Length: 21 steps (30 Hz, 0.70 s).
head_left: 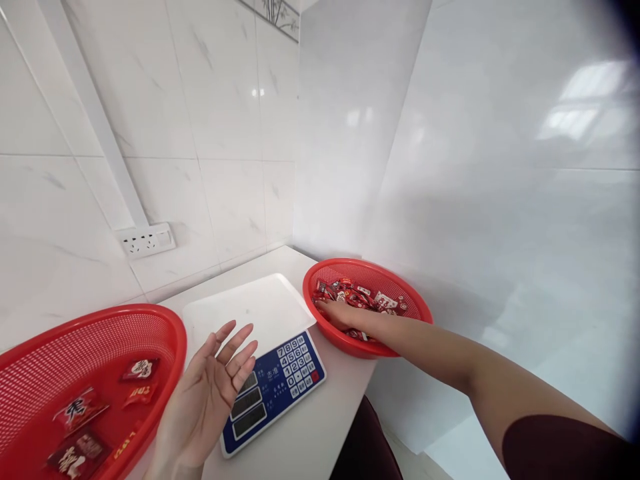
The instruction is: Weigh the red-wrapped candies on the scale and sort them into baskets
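Note:
My left hand (210, 393) is raised, palm up and fingers spread, in front of the blue and white digital scale (273, 393). Nothing lies in that palm. My right hand (339, 313) reaches down into the red plastic basket (423, 310) on the right, among many small red snack packets (367, 300). Its fingertips are hidden by the packets and the hand itself, so a grip cannot be made out. Behind my left hand, the scale's white tray (250, 303) has nothing on it.
A second red basket (173, 333) stands at the left with several packets (80, 410) spread on its bottom. The white table (320, 413) sits in a corner of tiled walls. A socket strip (146, 241) is fixed to the left wall.

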{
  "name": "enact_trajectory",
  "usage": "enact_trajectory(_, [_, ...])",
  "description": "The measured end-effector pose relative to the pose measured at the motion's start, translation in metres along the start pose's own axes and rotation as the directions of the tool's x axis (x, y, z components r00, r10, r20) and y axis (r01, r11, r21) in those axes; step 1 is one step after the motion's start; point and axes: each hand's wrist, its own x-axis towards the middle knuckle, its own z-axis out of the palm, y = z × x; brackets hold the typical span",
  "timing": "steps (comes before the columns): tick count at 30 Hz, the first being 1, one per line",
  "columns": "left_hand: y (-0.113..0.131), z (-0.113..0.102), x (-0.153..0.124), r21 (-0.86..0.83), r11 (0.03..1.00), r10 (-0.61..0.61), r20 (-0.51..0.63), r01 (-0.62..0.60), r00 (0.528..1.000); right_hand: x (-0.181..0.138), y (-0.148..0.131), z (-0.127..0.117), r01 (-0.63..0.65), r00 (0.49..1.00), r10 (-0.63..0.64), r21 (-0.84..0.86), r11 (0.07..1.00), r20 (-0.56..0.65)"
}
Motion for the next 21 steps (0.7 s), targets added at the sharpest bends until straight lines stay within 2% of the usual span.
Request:
enact_trajectory(3, [0.004,-0.003,-0.002,0.006,0.999,0.032,-0.009,-0.032,0.999,0.004,0.0,-0.011,-0.002,0.999,0.002,-0.004,1.0,0.049])
enact_trajectory(6, [0.01,-0.005,-0.004,0.007,0.999,0.052,-0.007,-0.052,0.999,0.009,0.0,-0.032,0.0,0.998,0.0,-0.004,1.0,0.062])
enact_trajectory(12, [0.016,-0.007,-0.004,-0.017,0.997,0.081,-0.056,-0.082,0.995,0.004,0.003,-0.066,-0.041,0.999,0.041,0.04,0.998,-0.001])
enact_trajectory(17, [0.011,-0.007,0.001,-0.025,0.997,0.075,-0.029,-0.076,0.997,0.001,-0.002,-0.073,-0.042,0.996,0.051,0.121,0.992,-0.075])
enact_trajectory(21, [0.01,-0.01,0.001,-0.03,0.995,0.099,-0.003,-0.099,0.995,0.006,-0.031,-0.065,0.017,0.999,-0.004,0.256,0.966,-0.051])
